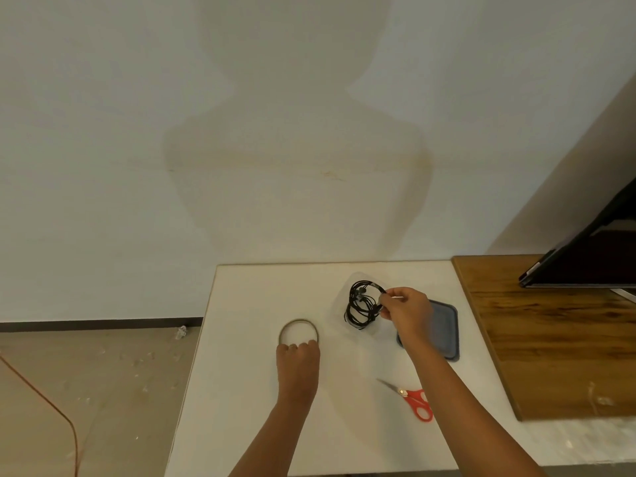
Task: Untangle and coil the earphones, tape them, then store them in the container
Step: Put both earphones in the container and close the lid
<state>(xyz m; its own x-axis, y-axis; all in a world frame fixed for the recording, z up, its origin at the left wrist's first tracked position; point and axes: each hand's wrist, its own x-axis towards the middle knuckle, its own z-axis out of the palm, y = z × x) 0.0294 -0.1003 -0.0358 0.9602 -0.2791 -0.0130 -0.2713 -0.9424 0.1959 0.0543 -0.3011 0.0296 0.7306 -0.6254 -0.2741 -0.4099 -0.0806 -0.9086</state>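
**Coiled earphones held over a clear container on a white table**

A person stands at a white table (241, 390) set against a pale wall, with both bare arms reaching forward. To the right, a wooden board (550, 339) lies on the table, and the dark corner of a tilted screen (592, 256) sits at its far end. Red-handled scissors (414, 399) lie on the table between the two forearms, nearer the right one, blades closed and pointing away to the left. A dark blue-grey lid (445, 325) lies flat just beyond the right wrist, which partly covers it. On the floor to the left, a thin orange cable (51, 404) curves past, and small bits of litter are scattered about.

The left hand (298, 363) rests knuckles-up on the table, fingers curled shut over the near edge of a roll of clear tape (300, 330) that lies flat; the far arc of the ring shows beyond the fingertips.

The right hand (406, 309) pinches a black coil of earphones (363, 304), thumb and fingers closed together on the coil's right side. The loops hang out to the left of the fingertips, over or just inside a clear plastic container (339, 304) whose faint outline surrounds them. Whether the coil touches the container's bottom cannot be told. Nothing lies between the container and the tape roll beside it.
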